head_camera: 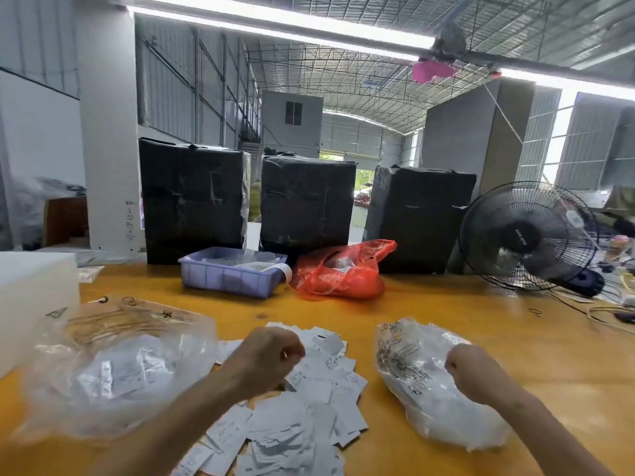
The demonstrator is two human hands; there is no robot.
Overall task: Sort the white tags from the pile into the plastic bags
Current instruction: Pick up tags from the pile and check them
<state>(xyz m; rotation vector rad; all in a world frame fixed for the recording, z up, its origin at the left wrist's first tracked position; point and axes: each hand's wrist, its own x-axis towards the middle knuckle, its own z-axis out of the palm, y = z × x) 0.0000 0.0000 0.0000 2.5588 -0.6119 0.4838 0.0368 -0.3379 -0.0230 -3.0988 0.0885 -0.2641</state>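
A pile of white tags lies on the orange table in front of me. A clear plastic bag with tags inside lies to the left of the pile. A second clear bag with tags lies to the right. My left hand hovers over the pile with its fingers curled; what it holds is hidden. My right hand is over the right bag with fingers curled inward; whether it grips the bag or a tag is not visible.
A purple plastic tray and a red plastic bag sit behind the pile. Three black-wrapped boxes stand at the table's back. A black fan stands at the right, a white block at the left.
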